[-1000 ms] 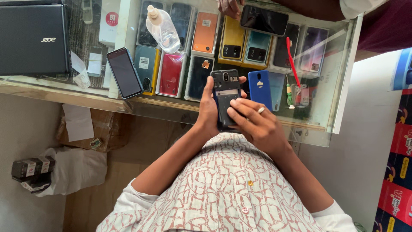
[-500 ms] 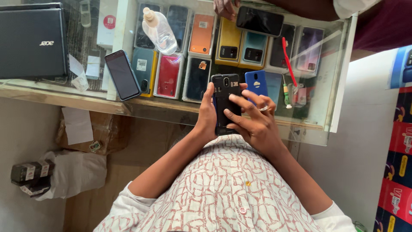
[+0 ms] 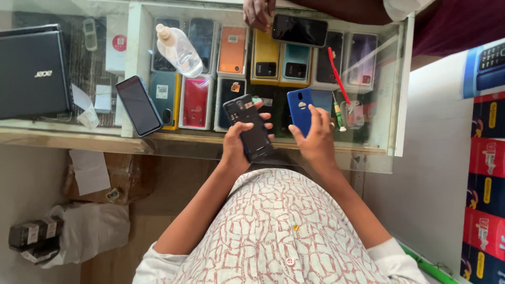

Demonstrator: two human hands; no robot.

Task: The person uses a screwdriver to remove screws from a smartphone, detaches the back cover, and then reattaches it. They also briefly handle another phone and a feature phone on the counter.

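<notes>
Both hands are busy above the glass surface: my left hand is wrapped around a dark phone with its back open and the innards showing, thumb and fingers pressed along its edges, while my right hand pinches the blue back cover upright, just beside the phone. Neither rests on anything, so a loose hold could drop the opened phone onto the glass, I'd judge (the exposed side faces up). Under the glass, the display case holds rows of phones in orange, yellow, teal and red. On top lie a black phone, a clear bottle and a red-handled tool. Another person's hand touches a phone at the far edge.
</notes>
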